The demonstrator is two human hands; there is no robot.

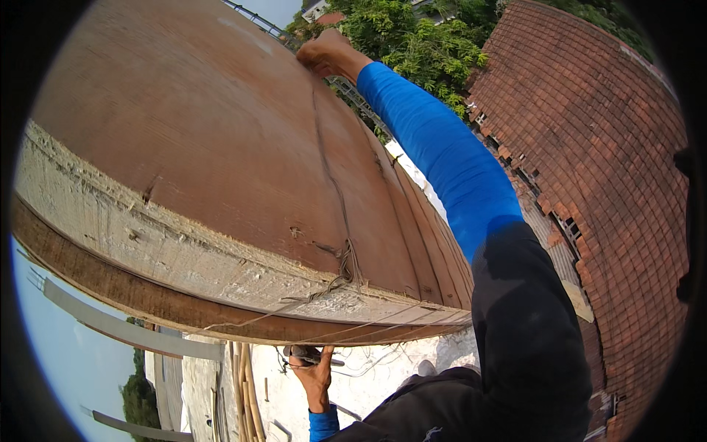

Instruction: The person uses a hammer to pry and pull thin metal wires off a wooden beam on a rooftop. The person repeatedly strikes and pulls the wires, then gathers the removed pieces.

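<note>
A large brown plywood panel (232,132) fills the upper left, with a rough, pale edge (182,243) along its near side. My right hand (330,54), at the end of a blue sleeve, is curled at the panel's far edge. Thin tie wire (330,171) runs across the panel up to its fingers, whose tips are partly hidden. At the near edge the wire bunches into a twisted knot (347,265). Below the panel, my left hand (314,381) grips a dark hand tool (304,354), partly covered by the fingers, its exact kind unclear.
More wires (406,221) cross the panel to the right. Bamboo poles (246,392) lie on the white surface (381,375) below. A tiled roof (585,138) slopes on the right beside a leafy tree (420,55). Grey beams (132,331) project at lower left.
</note>
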